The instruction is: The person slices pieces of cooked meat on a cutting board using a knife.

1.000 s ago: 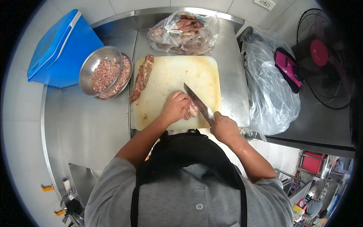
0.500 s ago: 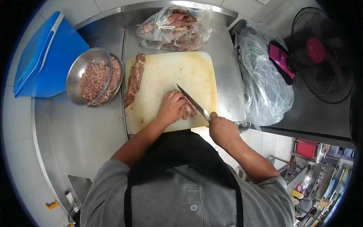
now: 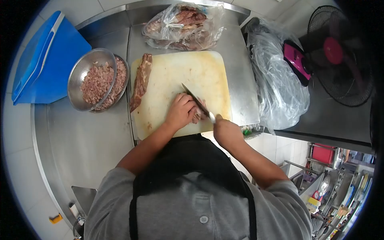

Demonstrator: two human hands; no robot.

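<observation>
My right hand [image 3: 227, 131] is wrapped round the white handle of a kitchen knife [image 3: 193, 95], its blade slanting up and left across the meat. With fingers curled, my left hand [image 3: 181, 110] presses a piece of meat [image 3: 197, 116] onto the cutting board [image 3: 172, 76], right beside the blade. Part of that meat is hidden under my fingers and the knife. A long strip of browned meat [image 3: 141, 80] lies along the board's left edge.
Left of the board, a perforated metal colander [image 3: 76, 90] of diced meat rests over another metal bowl, near a blue cooler box [image 3: 68, 52]. Bagged meat [image 3: 188, 28] lies behind the board. Clear plastic bags [image 3: 276, 88] and a fan [image 3: 334, 52] are on the right.
My right hand and the knife have moved left, bringing the blade across the meat close to my left fingers. Some meat now shows on the blade's right side.
</observation>
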